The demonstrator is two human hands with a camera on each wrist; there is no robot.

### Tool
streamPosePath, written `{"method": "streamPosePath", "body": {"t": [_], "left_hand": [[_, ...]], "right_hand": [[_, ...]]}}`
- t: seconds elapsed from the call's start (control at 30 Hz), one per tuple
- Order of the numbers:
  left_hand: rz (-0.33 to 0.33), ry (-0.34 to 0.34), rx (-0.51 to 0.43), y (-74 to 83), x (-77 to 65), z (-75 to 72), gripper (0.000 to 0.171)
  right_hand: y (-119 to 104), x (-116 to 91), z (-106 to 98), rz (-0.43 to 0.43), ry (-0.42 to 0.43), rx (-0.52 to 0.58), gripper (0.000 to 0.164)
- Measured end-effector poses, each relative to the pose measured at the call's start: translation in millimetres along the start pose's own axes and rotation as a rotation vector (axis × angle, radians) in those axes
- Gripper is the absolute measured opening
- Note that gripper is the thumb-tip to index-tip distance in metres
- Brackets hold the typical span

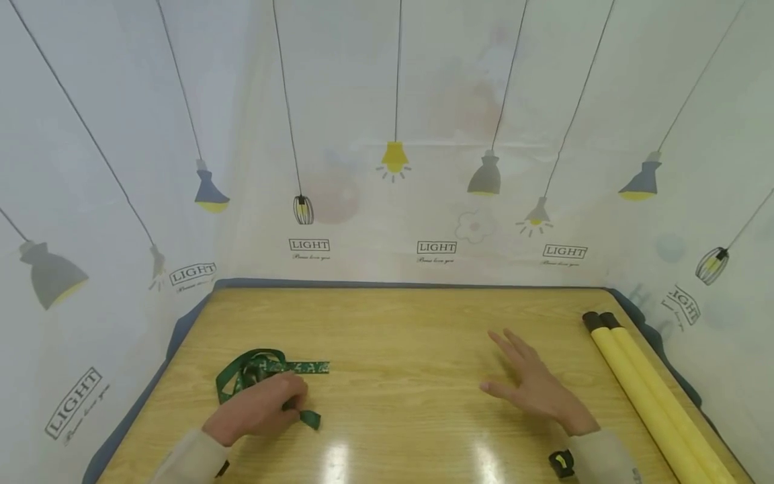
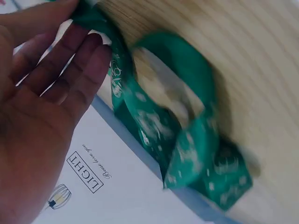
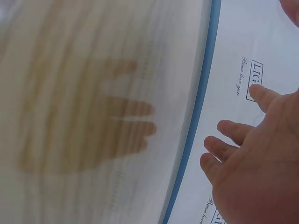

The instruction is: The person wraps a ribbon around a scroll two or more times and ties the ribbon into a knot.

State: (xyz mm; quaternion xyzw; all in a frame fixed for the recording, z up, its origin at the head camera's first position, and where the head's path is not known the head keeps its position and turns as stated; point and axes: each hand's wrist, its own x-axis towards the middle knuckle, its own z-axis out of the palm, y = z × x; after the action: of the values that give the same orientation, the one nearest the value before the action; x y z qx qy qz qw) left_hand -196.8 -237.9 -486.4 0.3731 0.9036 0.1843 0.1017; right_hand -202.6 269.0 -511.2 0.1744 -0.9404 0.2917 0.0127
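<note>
On one table (image 1: pixel 399 336), two yellow rolls (image 1: pixel 653 400); left grip (image 1: pixel 263 405) pinches one ribbon (image 1: pixel 260 366).

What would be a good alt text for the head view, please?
A left hand holds a green ribbon on a wood-grain table, while the right hand holds nothing. Two yellow rolls lie along the right edge; lamps are printed on the backdrop.

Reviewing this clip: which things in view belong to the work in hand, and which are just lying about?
In the work, apparently:
- green ribbon with pale print, held by the left hand
- right hand, empty, fingers spread
- wood-grain tabletop, the work surface

Lying about:
- two long yellow cylinders with black ends, side by side, untouched
</note>
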Motion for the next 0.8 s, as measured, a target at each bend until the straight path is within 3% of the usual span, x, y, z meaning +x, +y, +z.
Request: {"method": "streamPosePath", "body": {"t": [0.2, 0.33, 0.47, 0.63, 0.8], "left_hand": [[-0.039, 0.064, -0.118, 5.1, 12.0, 5.6, 0.015], [-0.055, 0.11, -0.12, 10.3, 22.9, 7.6, 0.015], [-0.038, 0.153, -0.119, 17.1, 35.9, 9.7, 0.011], [-0.012, 0.201, -0.214, 27.5, 55.6, 10.1, 0.015], [0.0, 0.228, -0.235, 36.3, 75.5, 12.9, 0.018]], "right_hand": [[-5, 1, 1, -0.012, -0.002, 0.025, 0.095], [-10, 3, 2, -0.034, 0.004, 0.038, 0.094], [-18, 7, 3, -0.07, -0.008, 0.073, 0.092], [-28, 13, 4, -0.098, -0.016, 0.094, 0.091], [-42, 20, 6, -0.139, -0.024, 0.133, 0.089]]}}
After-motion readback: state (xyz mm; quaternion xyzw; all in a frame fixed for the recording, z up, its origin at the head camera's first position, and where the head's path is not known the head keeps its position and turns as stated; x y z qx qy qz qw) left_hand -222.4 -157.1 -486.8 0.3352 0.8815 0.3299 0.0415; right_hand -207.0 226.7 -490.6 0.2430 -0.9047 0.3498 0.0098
